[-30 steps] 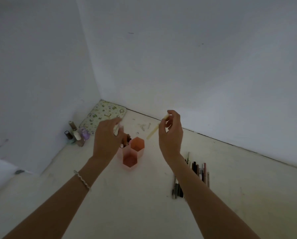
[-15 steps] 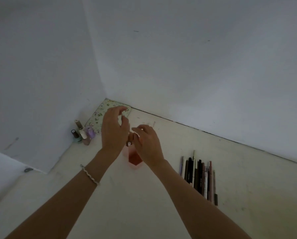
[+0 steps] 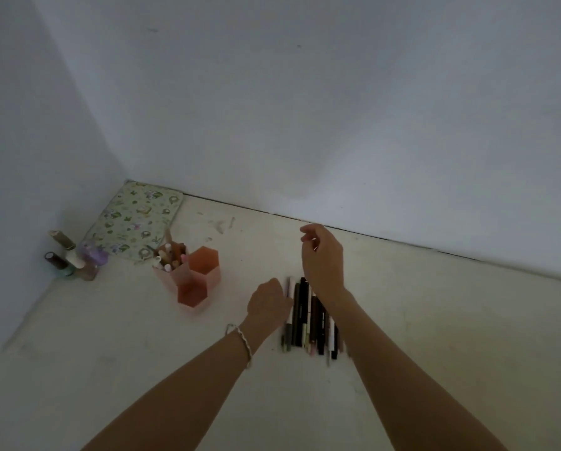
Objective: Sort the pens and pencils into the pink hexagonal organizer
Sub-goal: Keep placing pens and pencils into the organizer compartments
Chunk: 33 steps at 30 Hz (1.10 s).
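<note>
The pink hexagonal organizer [image 3: 204, 275] stands left of centre on the pale surface. Its left compartment holds several pens and pencils [image 3: 170, 258]; the two others look empty. A row of several dark and light pens [image 3: 308, 317] lies side by side to its right. My left hand [image 3: 267, 304] is low at the left edge of that row, knuckles against the outermost pens, with its fingers hidden under the hand. My right hand [image 3: 321, 255] hovers above the far end of the row, fingers loosely curled and holding nothing.
A flowered pouch [image 3: 136, 222] lies flat in the corner behind the organizer. Several small bottles [image 3: 74, 258] stand against the left wall. White walls close the surface at the left and the back.
Both hands have left the organizer and moved right to the row of pens. The yellow pencil my right hand held a second ago is no longer in it.
</note>
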### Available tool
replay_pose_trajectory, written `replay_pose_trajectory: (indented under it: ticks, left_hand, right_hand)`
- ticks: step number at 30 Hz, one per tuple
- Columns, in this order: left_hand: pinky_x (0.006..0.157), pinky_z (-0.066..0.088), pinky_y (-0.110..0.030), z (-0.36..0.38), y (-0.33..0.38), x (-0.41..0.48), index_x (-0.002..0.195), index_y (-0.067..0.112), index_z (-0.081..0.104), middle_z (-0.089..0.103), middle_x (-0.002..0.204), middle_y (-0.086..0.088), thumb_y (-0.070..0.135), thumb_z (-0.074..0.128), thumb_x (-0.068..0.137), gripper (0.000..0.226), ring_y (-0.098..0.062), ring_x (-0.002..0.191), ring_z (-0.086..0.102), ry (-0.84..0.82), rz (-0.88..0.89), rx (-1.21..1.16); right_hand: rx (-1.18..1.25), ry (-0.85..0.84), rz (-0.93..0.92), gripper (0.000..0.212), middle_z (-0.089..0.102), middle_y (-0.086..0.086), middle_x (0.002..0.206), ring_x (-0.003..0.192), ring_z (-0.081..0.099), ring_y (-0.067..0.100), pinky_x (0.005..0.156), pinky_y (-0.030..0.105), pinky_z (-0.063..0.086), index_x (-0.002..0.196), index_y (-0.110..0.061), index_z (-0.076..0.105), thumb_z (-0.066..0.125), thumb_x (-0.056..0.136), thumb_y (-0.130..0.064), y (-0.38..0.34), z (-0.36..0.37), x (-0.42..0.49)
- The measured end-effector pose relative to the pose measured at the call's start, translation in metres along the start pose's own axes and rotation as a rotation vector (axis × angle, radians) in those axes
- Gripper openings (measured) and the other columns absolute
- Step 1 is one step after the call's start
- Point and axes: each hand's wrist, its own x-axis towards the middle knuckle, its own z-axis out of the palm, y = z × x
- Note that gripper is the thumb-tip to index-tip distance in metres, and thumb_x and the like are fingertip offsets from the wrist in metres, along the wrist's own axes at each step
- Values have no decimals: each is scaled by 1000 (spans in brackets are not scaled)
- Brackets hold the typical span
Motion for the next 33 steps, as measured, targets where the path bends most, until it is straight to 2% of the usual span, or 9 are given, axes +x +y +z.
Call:
replay_pose_trajectory:
  ticks: [8,11,14,16,18,22,25,29,33]
  left_hand:
    - [76,49,-30,30,7,2,112,7,49,61,112,-10,9,53,93,20,-24,98,62,78,-90,19]
    - [78,50,-32,16,5,5,110,7,54,62,110,-11,8,53,91,19,-24,93,61,91,-66,-14]
    - [70,55,-35,-15,6,8,129,12,47,65,100,-12,6,54,90,40,-27,84,65,262,-14,-192]
    - [60,52,-30,-40,7,8,145,21,32,65,94,-9,5,54,90,62,-23,75,65,358,68,-317]
    - [56,49,-23,-62,9,7,149,26,26,63,87,-3,5,55,90,69,-16,68,63,415,144,-400]
    - [65,56,-29,-81,11,4,145,29,35,61,78,5,6,58,88,65,-11,68,62,453,211,-475]
    - [60,52,-19,-81,9,1,143,31,36,61,78,7,8,60,88,64,-7,68,63,457,242,-482]
    - [57,49,-15,-78,7,-1,141,37,37,61,80,11,10,60,88,64,-5,68,63,444,253,-477]
    - [61,55,-19,-82,8,-3,141,33,39,63,83,7,9,59,89,60,-8,70,65,455,287,-509]
  right_hand:
    - [-33,-31,51,24,68,-4,97,67,58,3,67,17,48,106,-13,67,49,94,-3,42,-20,-7]
    - [-31,-47,63,23,67,-5,97,71,58,2,70,16,47,107,-13,67,49,95,-5,50,-21,-10]
    - [-80,-105,89,23,67,-3,98,67,56,6,69,23,50,106,-15,66,48,94,-6,54,-16,-9]
    - [-191,-212,128,25,67,1,103,69,57,8,69,24,48,109,-13,66,48,93,-7,54,-8,-7]
    - [-349,-343,161,26,65,4,110,87,63,16,78,26,50,112,-9,66,49,93,-10,53,4,-7]
    - [-607,-481,144,20,61,8,88,86,62,24,74,32,51,79,-5,59,51,93,-17,51,30,-15]
    - [-801,-497,48,22,61,6,97,96,58,23,79,32,48,95,-10,61,55,96,-30,54,43,-24]
    - [-849,-461,37,12,65,7,98,93,60,22,73,29,48,92,-8,63,53,95,-13,56,56,-31]
    - [-748,-428,88,14,63,5,81,83,62,21,68,32,52,79,-10,61,52,89,-9,55,62,-32]
